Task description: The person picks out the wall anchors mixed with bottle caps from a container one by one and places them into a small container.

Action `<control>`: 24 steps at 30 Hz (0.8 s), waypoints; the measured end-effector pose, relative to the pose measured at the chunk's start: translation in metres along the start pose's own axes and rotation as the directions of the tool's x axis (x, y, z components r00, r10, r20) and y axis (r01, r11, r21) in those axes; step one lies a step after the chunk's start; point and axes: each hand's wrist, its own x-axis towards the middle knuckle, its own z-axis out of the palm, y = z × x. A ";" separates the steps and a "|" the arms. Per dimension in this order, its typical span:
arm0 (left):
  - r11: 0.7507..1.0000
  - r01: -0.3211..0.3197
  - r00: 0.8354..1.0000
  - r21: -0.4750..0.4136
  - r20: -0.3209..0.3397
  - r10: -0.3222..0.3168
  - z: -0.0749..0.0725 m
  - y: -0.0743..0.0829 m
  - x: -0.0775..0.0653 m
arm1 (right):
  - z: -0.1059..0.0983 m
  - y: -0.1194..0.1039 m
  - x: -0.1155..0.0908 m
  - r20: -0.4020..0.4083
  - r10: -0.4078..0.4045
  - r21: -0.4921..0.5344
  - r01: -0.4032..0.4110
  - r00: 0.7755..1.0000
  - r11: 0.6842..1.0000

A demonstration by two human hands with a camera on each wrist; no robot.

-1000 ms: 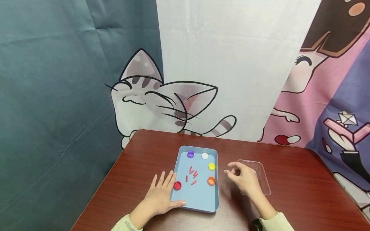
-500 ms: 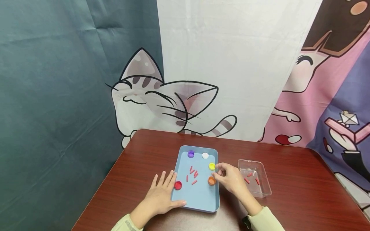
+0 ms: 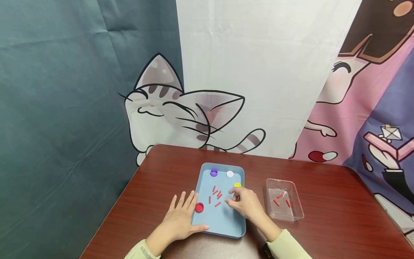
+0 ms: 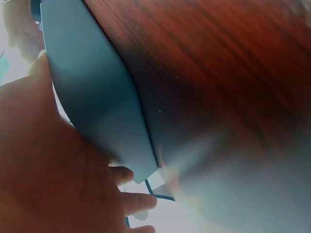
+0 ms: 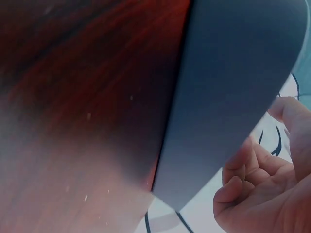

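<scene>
Fingers of the left hand (image 3: 181, 219) are lying straight and parted along the left side of the blue tray (image 3: 221, 223), gripping nothing. Just right of its index finger, a red cap (image 3: 199, 207) is sitting in the tray. Between the hands, six red sticks (image 3: 209, 199) are lying loose; beyond them a purple cap (image 3: 214, 172) and a white cap (image 3: 230, 174) are resting. A yellow cap (image 3: 237, 185) is showing partly, just past the right hand (image 3: 245, 203), which is hanging over the tray, thumb and index finger curving yet apart, with no stick visible between them. Right of that hand, a clear box (image 3: 288, 217) is holding three more sticks (image 3: 276, 202). Judging by this split, the work is looking partway along: three seemingly done, six left.
</scene>
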 end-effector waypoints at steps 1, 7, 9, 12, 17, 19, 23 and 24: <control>1.000 -0.002 1.000 0.002 -0.002 0.002 0.000 0.000 0.000 | 0.002 -0.001 0.000 0.009 -0.009 -0.005 0.009 1.000 1.000; 1.000 -0.007 1.000 -0.003 -0.001 0.007 -0.003 0.000 -0.001 | 0.010 -0.007 0.000 0.081 -0.040 -0.033 0.042 0.996 0.999; 1.000 -0.007 1.000 -0.007 0.001 0.007 -0.003 0.001 -0.001 | 0.011 -0.009 0.000 0.102 -0.047 -0.043 0.052 0.994 0.998; 1.000 -0.008 1.000 -0.006 0.001 0.008 -0.004 0.001 -0.001 | 0.014 -0.011 -0.002 0.135 -0.058 -0.065 0.067 0.989 0.996; 1.000 -0.008 1.000 0.001 -0.002 0.008 -0.003 0.000 -0.002 | 0.018 -0.012 -0.002 0.182 -0.065 -0.121 0.088 0.981 0.989; 1.000 -0.008 1.000 -0.001 -0.003 0.008 -0.002 0.000 -0.001 | 0.019 -0.013 -0.002 0.183 -0.083 -0.143 0.110 0.980 0.984; 1.000 -0.009 1.000 -0.002 -0.004 0.009 -0.002 -0.001 -0.001 | 0.023 -0.012 -0.002 0.173 -0.108 -0.180 0.139 0.979 0.974; 1.000 -0.010 1.000 -0.001 -0.005 0.010 -0.001 -0.001 -0.001 | 0.023 -0.012 -0.001 0.170 -0.110 -0.183 0.141 0.979 0.973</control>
